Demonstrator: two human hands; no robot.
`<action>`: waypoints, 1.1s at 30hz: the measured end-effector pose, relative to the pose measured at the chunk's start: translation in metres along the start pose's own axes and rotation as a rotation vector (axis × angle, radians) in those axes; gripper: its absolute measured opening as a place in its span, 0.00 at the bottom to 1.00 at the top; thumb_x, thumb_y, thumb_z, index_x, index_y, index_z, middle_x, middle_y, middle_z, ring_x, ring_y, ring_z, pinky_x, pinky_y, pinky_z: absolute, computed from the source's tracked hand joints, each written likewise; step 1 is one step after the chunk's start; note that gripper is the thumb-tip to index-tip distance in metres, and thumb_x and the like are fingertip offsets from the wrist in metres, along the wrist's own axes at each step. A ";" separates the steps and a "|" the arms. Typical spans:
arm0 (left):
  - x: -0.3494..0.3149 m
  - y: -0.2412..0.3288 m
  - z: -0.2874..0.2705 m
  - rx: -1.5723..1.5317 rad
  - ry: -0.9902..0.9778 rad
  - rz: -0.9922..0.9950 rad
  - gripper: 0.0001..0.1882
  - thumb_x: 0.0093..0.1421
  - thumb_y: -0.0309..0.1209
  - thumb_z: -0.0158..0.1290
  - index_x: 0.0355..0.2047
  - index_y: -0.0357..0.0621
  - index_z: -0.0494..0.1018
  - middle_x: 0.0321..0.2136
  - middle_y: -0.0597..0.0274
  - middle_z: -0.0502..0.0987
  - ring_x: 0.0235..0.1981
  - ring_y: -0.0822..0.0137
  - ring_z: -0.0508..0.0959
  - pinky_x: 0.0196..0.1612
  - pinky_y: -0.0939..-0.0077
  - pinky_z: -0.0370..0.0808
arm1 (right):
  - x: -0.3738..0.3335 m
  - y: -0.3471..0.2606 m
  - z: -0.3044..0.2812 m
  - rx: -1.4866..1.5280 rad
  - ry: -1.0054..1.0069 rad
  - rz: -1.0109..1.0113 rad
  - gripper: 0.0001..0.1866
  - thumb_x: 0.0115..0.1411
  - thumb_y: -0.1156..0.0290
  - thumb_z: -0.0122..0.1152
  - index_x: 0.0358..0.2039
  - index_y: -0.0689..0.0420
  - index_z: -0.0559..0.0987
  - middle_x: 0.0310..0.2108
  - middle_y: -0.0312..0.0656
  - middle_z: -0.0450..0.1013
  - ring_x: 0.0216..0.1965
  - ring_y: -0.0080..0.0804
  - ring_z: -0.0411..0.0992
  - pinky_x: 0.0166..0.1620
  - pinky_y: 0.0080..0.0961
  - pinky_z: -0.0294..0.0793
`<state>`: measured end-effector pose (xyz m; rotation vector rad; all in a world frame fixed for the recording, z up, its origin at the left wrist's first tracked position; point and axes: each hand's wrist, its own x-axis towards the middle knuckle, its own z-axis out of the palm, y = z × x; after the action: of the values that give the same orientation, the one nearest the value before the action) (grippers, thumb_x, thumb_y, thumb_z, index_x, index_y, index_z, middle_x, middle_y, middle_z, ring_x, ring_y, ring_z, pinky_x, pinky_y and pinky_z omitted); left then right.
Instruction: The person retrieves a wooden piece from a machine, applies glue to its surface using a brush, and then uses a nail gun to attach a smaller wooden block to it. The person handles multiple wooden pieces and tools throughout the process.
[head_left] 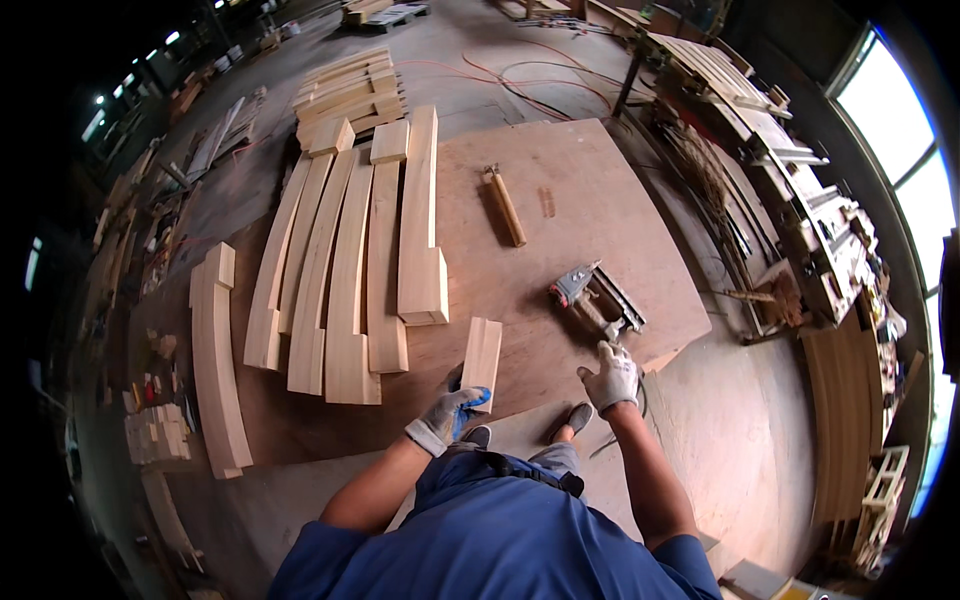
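My left hand, in a grey-white glove with blue on it, is closed around a short pale wood block. The block stands out forward over the table's near edge. My right hand, in a white glove, has its thumb and fingers apart just behind a nail gun. Its fingertips come close to the gun's rear end; whether they touch it I cannot tell. The nail gun lies on the brown tabletop. Farther off on the same top lies a tool with a wooden handle and a small metal end.
Several long wood beams, some with short blocks at their ends, lie side by side on the left. One curved beam sits apart at far left. A timber stack stands behind. Hoses cross the floor; a long workbench stands right.
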<state>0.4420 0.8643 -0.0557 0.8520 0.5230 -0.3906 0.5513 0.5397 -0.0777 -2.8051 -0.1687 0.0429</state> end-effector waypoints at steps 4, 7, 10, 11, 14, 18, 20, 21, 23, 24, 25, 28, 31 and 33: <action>0.032 -0.021 0.026 0.077 0.148 0.120 0.41 0.54 0.29 0.65 0.70 0.43 0.68 0.51 0.61 0.79 0.49 0.69 0.81 0.49 0.71 0.83 | 0.070 0.027 0.012 -0.149 -0.086 -0.161 0.41 0.54 0.56 0.78 0.64 0.61 0.73 0.63 0.51 0.72 0.68 0.53 0.67 0.72 0.49 0.61; 0.050 -0.030 0.049 0.131 0.237 0.182 0.43 0.52 0.29 0.67 0.70 0.41 0.67 0.53 0.59 0.79 0.49 0.69 0.82 0.52 0.72 0.82 | 0.101 0.041 0.031 -0.214 -0.239 -0.229 0.42 0.57 0.52 0.76 0.65 0.61 0.72 0.59 0.51 0.75 0.65 0.50 0.69 0.71 0.52 0.62; 0.077 -0.028 0.083 0.297 0.368 0.357 0.45 0.52 0.29 0.69 0.71 0.41 0.66 0.54 0.59 0.79 0.52 0.65 0.81 0.54 0.71 0.81 | 0.116 0.051 0.042 -0.206 -0.320 -0.205 0.41 0.57 0.53 0.75 0.66 0.60 0.72 0.54 0.50 0.77 0.59 0.49 0.74 0.69 0.51 0.63; 0.087 -0.024 0.092 0.459 0.426 0.407 0.48 0.50 0.30 0.70 0.72 0.39 0.64 0.55 0.55 0.78 0.53 0.62 0.81 0.56 0.69 0.80 | 0.119 0.055 0.046 -0.220 -0.254 -0.229 0.35 0.57 0.57 0.73 0.62 0.60 0.75 0.50 0.50 0.79 0.54 0.49 0.76 0.67 0.52 0.65; 0.119 -0.001 0.108 0.963 0.577 0.534 0.57 0.45 0.35 0.73 0.74 0.35 0.59 0.59 0.45 0.75 0.57 0.53 0.79 0.62 0.63 0.77 | 0.133 0.062 0.043 -0.102 -0.372 -0.163 0.27 0.56 0.60 0.71 0.54 0.58 0.78 0.48 0.52 0.79 0.54 0.51 0.76 0.64 0.52 0.68; 0.173 0.024 0.129 1.458 0.655 0.311 0.71 0.41 0.44 0.76 0.80 0.44 0.45 0.64 0.32 0.66 0.67 0.35 0.66 0.71 0.51 0.65 | 0.118 0.110 0.039 -0.056 -0.294 -0.219 0.22 0.52 0.58 0.72 0.44 0.54 0.81 0.43 0.51 0.80 0.48 0.53 0.78 0.54 0.53 0.73; 0.205 0.032 0.139 1.549 0.606 0.275 0.72 0.42 0.42 0.77 0.81 0.46 0.43 0.68 0.33 0.61 0.69 0.35 0.64 0.72 0.46 0.64 | 0.112 0.126 0.028 -0.061 -0.316 -0.209 0.20 0.52 0.58 0.72 0.42 0.53 0.81 0.42 0.50 0.80 0.47 0.52 0.78 0.53 0.50 0.73; 0.223 0.032 0.137 1.567 0.583 0.278 0.72 0.42 0.43 0.76 0.81 0.48 0.43 0.68 0.34 0.61 0.68 0.34 0.64 0.72 0.46 0.64 | 0.111 0.131 0.028 -0.077 -0.326 -0.197 0.19 0.52 0.59 0.72 0.42 0.53 0.81 0.42 0.50 0.80 0.47 0.52 0.78 0.53 0.50 0.73; 0.251 0.042 0.147 1.632 0.535 0.278 0.71 0.44 0.43 0.76 0.81 0.52 0.42 0.68 0.37 0.60 0.67 0.33 0.65 0.71 0.45 0.66 | 0.109 0.138 0.024 -0.101 -0.357 -0.147 0.19 0.52 0.63 0.69 0.45 0.52 0.81 0.42 0.48 0.80 0.48 0.49 0.77 0.56 0.50 0.71; 0.261 0.046 0.145 1.673 0.558 0.264 0.71 0.44 0.43 0.75 0.81 0.52 0.42 0.68 0.37 0.60 0.67 0.33 0.65 0.71 0.45 0.66 | 0.110 0.139 0.024 -0.088 -0.344 -0.152 0.19 0.52 0.63 0.70 0.45 0.52 0.81 0.42 0.49 0.80 0.48 0.50 0.78 0.55 0.50 0.72; 0.272 0.047 0.141 1.715 0.582 0.251 0.70 0.44 0.43 0.75 0.81 0.52 0.42 0.68 0.37 0.60 0.67 0.33 0.65 0.71 0.45 0.66 | 0.110 0.139 0.025 -0.074 -0.330 -0.156 0.20 0.52 0.62 0.71 0.45 0.52 0.80 0.42 0.50 0.80 0.47 0.51 0.78 0.54 0.50 0.72; 0.285 0.056 0.112 1.668 0.620 0.236 0.72 0.44 0.41 0.75 0.82 0.54 0.40 0.70 0.34 0.57 0.70 0.32 0.63 0.73 0.46 0.64 | 0.111 0.138 0.029 -0.033 -0.312 -0.139 0.20 0.51 0.64 0.71 0.45 0.52 0.79 0.41 0.50 0.80 0.46 0.53 0.78 0.52 0.50 0.73; 0.275 0.076 0.086 1.711 0.696 0.247 0.71 0.45 0.41 0.75 0.81 0.55 0.40 0.70 0.34 0.56 0.70 0.33 0.62 0.72 0.46 0.65 | 0.111 0.138 0.032 -0.037 -0.298 -0.119 0.20 0.50 0.66 0.69 0.45 0.52 0.79 0.41 0.50 0.80 0.46 0.53 0.78 0.52 0.50 0.73; 0.257 0.089 0.098 1.775 0.581 0.233 0.69 0.46 0.42 0.74 0.81 0.52 0.41 0.69 0.35 0.57 0.68 0.34 0.62 0.72 0.46 0.63 | 0.114 0.135 0.027 -0.034 -0.364 -0.091 0.22 0.50 0.65 0.69 0.46 0.53 0.78 0.43 0.50 0.80 0.48 0.51 0.77 0.55 0.50 0.72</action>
<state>0.7232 0.8100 -0.0976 2.7680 0.5126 -0.3223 0.6779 0.4353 -0.1484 -2.7935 -0.3852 0.5345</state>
